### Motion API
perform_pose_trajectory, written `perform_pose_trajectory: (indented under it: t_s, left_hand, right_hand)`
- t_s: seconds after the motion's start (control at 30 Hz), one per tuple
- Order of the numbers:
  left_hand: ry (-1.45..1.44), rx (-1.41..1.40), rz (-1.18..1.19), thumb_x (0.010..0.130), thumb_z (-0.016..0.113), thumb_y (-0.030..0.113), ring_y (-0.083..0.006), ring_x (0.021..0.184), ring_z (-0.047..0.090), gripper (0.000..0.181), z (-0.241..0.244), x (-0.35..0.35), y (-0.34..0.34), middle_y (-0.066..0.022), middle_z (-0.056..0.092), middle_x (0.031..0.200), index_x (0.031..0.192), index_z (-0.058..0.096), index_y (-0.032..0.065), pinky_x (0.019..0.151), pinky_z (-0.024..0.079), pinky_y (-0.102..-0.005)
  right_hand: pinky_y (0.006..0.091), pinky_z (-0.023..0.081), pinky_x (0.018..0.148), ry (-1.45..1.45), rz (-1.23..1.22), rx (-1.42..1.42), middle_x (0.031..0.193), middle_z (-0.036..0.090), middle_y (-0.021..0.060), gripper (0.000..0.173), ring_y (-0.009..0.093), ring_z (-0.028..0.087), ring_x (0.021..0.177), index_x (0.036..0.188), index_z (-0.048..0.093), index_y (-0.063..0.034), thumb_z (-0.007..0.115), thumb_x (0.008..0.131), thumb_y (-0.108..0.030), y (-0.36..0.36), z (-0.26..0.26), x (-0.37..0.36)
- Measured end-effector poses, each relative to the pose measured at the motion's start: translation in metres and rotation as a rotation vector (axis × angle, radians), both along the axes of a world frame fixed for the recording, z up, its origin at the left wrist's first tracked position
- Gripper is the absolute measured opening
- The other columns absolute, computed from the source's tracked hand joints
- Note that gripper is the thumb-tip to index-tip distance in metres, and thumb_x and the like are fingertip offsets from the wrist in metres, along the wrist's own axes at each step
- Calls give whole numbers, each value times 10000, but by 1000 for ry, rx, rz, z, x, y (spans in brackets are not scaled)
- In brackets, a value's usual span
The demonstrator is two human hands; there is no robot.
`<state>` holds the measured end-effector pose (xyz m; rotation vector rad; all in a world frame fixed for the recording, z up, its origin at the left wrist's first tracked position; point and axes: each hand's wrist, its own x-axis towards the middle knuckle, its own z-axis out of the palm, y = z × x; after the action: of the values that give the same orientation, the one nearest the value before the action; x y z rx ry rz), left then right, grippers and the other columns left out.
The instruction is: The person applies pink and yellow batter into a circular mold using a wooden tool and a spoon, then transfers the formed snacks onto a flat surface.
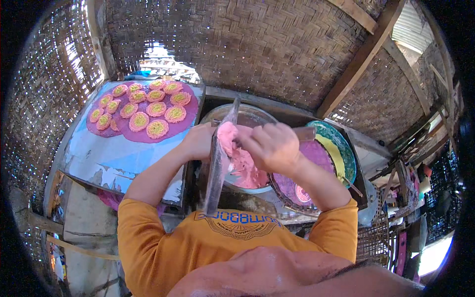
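A long wooden tool [215, 182] stands tilted over a metal bowl [215, 110], with a wooden bar [306, 133] showing beyond my right hand. My left hand [200, 141] grips the tool from its left side, and its fingertips are hidden behind the wood. A lump of pink dough [227, 135] sits at the middle of the tool. Slightly blurred, my right hand [276, 146] has its curled fingers on the dough at the lump's right side. More pink dough [250, 174] fills the lower part of the bowl beneath.
To the left, a table [115, 159] bears purple sheets [148, 137] with several pink-and-yellow round cakes [139, 121]. At right, a purple-lined woven tray [282, 183] holds a pink round piece [302, 193]. Beside it a green basin [350, 159] contains yellow dough [336, 152]. A woven bamboo wall [252, 48] rises behind.
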<state>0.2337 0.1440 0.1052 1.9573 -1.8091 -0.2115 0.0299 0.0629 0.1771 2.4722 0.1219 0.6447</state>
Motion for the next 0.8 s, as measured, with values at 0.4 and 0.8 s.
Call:
perform_pose_trajectory:
  t_s: [0.4,0.8]
  left_hand:
    - [362,-489,-224,653,675,298,-241,872,611,293,-1,69,-26,-95,635,966,902,658,144,734,475,-336]
    - [964,-438,-467,778,551,176,-225,833,601,244,-8,72,-44,-81,632,927,986,602,59,793,459,-353]
  right_hand:
    - [223,407,553,-720,62,529,781,590,2,279,85,522,626,943,624,-78,727,706,-184,-42,4,-41]
    - [206,445,665,-678,-73,1394,811,598,-5,193,68,536,701,904,608,-2,684,728,-21,-35,-80,-25]
